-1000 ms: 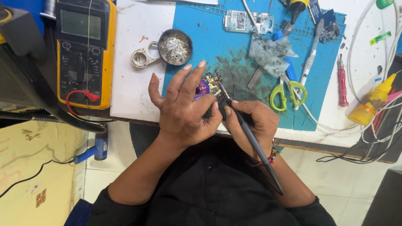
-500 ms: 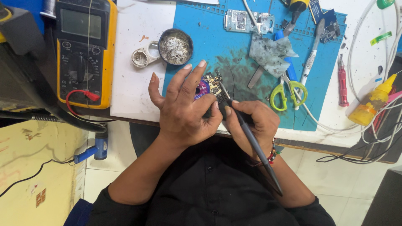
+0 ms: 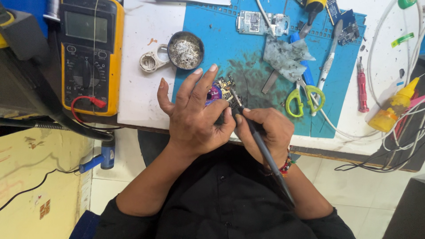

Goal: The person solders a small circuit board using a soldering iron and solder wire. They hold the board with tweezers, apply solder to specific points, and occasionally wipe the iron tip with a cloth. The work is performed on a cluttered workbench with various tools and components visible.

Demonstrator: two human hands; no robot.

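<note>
My left hand (image 3: 195,113) rests on the front edge of a blue work mat (image 3: 248,48), fingers spread, pressing down on a small circuit board (image 3: 223,88) with a purple part peeking out under the fingers. My right hand (image 3: 265,130) grips a dark soldering iron (image 3: 261,146) like a pen; its metal tip touches the board just right of my left fingers. The iron's handle runs back over my wrist toward my black shirt.
A yellow multimeter (image 3: 90,53) lies at the left with a red probe plug. A round tin of solder dross (image 3: 186,50) and a white loupe (image 3: 152,62) sit behind my left hand. Yellow-handled scissors (image 3: 303,97), another board (image 3: 261,22), a red screwdriver (image 3: 361,88), a yellow glue bottle (image 3: 394,106) and cables are to the right.
</note>
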